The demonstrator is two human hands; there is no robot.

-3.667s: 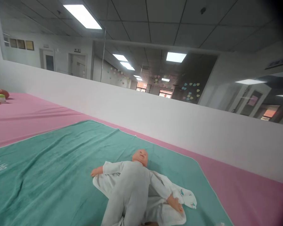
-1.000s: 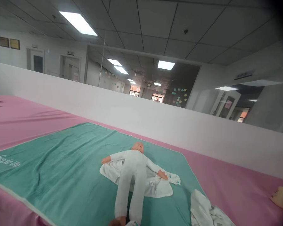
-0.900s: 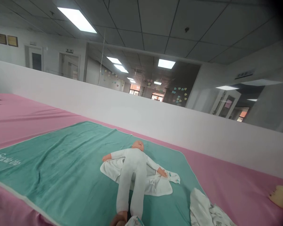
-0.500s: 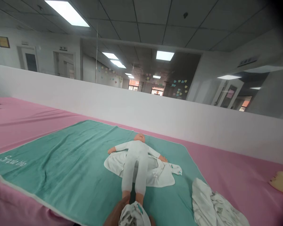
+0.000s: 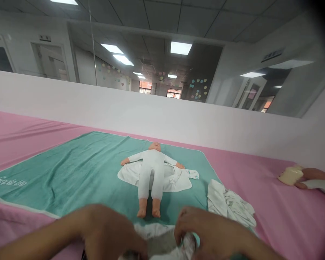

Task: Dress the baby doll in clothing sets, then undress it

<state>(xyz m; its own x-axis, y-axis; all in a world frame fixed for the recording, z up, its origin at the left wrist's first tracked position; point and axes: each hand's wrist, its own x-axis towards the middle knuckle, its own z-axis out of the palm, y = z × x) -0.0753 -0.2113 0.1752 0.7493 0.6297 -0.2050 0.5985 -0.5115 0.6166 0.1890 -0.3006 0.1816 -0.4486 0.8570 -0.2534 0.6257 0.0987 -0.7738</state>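
Observation:
A baby doll point(image 5: 153, 166) in a white long-sleeved suit lies on its back, arms spread and bare feet toward me. Beneath it an opened white baby garment point(image 5: 178, 180) is spread on the green blanket point(image 5: 78, 173). Just below the doll's feet, my left hand point(image 5: 111, 231) and my right hand point(image 5: 208, 231) grip a white printed baby garment point(image 5: 162, 243), one at each side. Fingers of both hands are curled into its bunched fabric. The lower part of this garment is cut off by the frame, and its exact kind is unclear.
A crumpled white printed cloth point(image 5: 230, 204) lies at the blanket's right edge. On the pink cover point(image 5: 249, 166) further right are a cream-coloured bottle point(image 5: 290, 175) and part of another doll point(image 5: 318, 175). A low white wall point(image 5: 151, 115) with glass above borders the back.
Both hands have come further into view and moved apart, spreading the bunched garment between them. They are now clear of the doll's feet. The view has shifted down and to the right.

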